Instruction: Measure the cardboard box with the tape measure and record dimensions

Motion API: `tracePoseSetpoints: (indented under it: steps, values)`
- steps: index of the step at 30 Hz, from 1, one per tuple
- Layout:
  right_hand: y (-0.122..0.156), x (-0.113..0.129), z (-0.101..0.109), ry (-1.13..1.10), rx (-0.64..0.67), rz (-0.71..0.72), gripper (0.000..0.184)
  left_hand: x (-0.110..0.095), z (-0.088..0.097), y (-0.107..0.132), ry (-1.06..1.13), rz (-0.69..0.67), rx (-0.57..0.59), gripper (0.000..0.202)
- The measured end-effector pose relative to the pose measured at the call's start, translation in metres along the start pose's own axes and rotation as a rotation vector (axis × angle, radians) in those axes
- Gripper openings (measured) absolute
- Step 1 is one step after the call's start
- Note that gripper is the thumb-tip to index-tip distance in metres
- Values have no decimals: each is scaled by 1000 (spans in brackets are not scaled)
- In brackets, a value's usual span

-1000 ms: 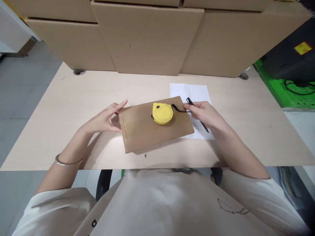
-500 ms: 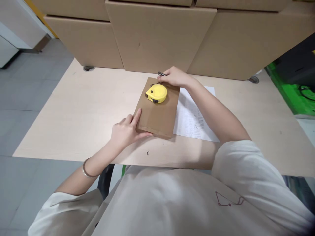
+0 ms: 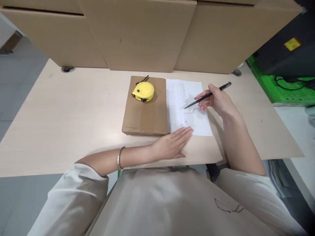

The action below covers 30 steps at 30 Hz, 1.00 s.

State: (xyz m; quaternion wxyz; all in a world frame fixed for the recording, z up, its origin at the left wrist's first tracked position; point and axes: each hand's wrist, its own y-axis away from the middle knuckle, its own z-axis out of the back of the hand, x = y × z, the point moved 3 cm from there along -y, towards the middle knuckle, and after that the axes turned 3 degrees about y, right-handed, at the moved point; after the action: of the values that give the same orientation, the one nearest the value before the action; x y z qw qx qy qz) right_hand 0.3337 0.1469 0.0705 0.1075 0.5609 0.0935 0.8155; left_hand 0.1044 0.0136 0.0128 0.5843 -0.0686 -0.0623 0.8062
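Note:
My right hand (image 3: 215, 100) holds a black pen (image 3: 204, 97), its tip over the middle of a printed sheet of paper (image 3: 200, 123). Whether the tip touches the paper I cannot tell. My left hand (image 3: 173, 143) lies flat with fingers stretched out, its fingertips on the sheet's lower edge. Left of the sheet, and against its edge, is a flat brown cardboard box (image 3: 147, 118). On top of that box rests a yellow tape measure (image 3: 144, 91) with a black wrist cord behind it.
Large cardboard boxes (image 3: 140, 36) stand along the back of the light wooden table (image 3: 81, 108). To the right, a black object with a yellow label (image 3: 292, 44) and dark cables (image 3: 290, 83) sit on a green surface (image 3: 268, 88).
Both hands have left the small box. My left hand has moved right onto the paper's lower edge; my right hand has moved right with the pen over the sheet. The box now sits straighter.

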Motion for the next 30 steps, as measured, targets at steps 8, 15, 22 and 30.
tracePoseSetpoints:
  steps: [8, 15, 22, 30]
  values:
    - [12, -50, 3, -106, -29, 157, 26, -6, -21, -9, 301, 273, 174, 106]
    - [-10, -43, 3, 44, -108, 184, 27, -40, -6, 22, 210, 183, 152, 102]
    - [-63, -37, -20, 1, -66, 162, 35, -41, 8, 28, 163, 64, 55, 62]
    - [-75, -44, -26, 10, -58, 176, 40, -3, -13, 13, 192, -37, -78, 40]
